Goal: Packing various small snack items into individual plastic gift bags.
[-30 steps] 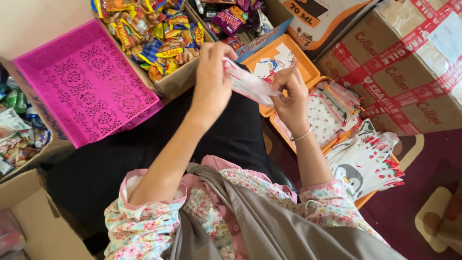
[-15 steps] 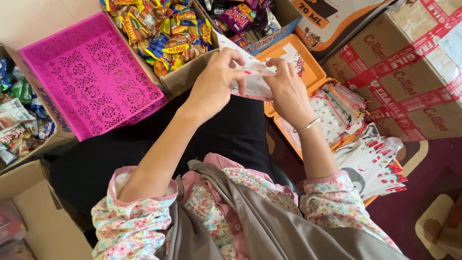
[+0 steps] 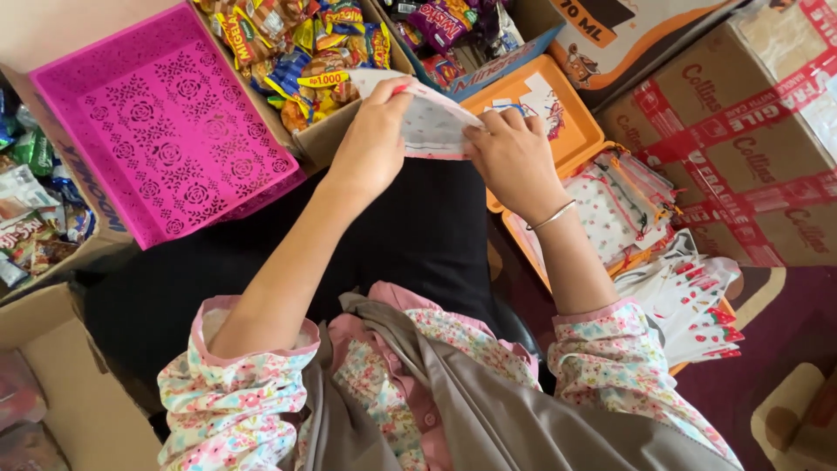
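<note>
Here the left hand (image 3: 375,139) and right hand (image 3: 510,157) each pinch one end of the pouch (image 3: 432,122) stretched between their grips.

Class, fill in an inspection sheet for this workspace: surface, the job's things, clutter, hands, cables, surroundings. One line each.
Surface: black cloth over the lap, no table seen.
Job's things: small white patterned pouch, held between both hands.
Clutter: pink perforated tray; box of mixed snack packets; orange tray; stack of similar pouches.
Hands: left hand and right hand both grip the pouch's edges.
Cables: nothing seen.
Surroundings: taped cardboard cartons to the right; more snack packets at far left.
</note>
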